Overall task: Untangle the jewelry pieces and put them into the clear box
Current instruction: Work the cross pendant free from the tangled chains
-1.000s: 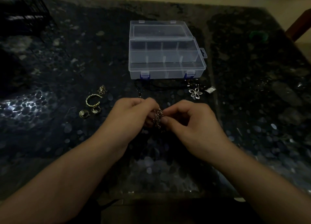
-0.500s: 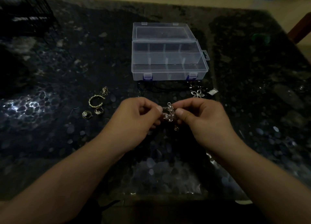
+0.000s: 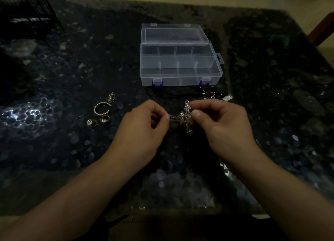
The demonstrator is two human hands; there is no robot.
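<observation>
Both hands hold a tangled silver chain [image 3: 187,117] above the dark table. My left hand [image 3: 142,130] pinches one short end of it between thumb and fingers. My right hand [image 3: 222,125] pinches the knotted bunch, part of which dangles below the fingers. The clear box [image 3: 179,76] stands open straight ahead, its lid tilted back and its divided compartments showing. To the left lie a gold twisted open ring [image 3: 101,108], two small rings [image 3: 98,121] and a small gold chain piece [image 3: 111,97]. A dark cord [image 3: 173,94] lies just before the box.
The table is a dark speckled stone top [image 3: 54,141]. A black wire rack [image 3: 27,18] stands at the far left corner. Something green [image 3: 278,39] lies at the far right. Small silver pieces [image 3: 226,97] peek out behind my right hand.
My hands have drawn slightly apart, stretching a short length of chain between them. The tangle now hangs longer from my right fingers, which cover the flower pendant seen earlier.
</observation>
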